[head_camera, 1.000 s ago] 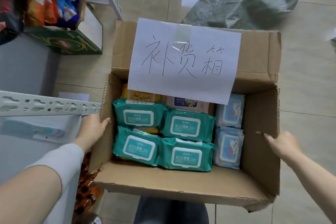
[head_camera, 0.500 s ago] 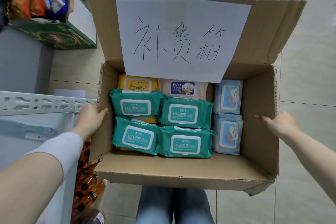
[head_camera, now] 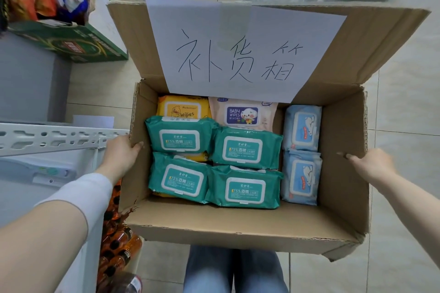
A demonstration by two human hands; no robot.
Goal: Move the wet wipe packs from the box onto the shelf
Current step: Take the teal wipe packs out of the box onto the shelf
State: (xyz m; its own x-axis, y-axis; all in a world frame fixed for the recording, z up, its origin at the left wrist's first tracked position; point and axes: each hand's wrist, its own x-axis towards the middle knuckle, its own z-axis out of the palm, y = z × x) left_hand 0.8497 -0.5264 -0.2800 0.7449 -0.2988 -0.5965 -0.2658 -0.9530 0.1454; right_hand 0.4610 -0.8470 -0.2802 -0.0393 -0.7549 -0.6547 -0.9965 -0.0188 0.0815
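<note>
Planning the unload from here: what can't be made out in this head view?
Head view:
- Packs under the green packs: hidden by them; count unknown.
- Shelf: cut off by the left edge; free space unseen.
- Orange bottles: partly hidden by the box.
- Pack small print: too small.

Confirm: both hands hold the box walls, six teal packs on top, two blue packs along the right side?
No: the head view shows four teal packs on top, not six. The left hand and right hand do hold the box walls; two blue packs lie along the right side.
</note>
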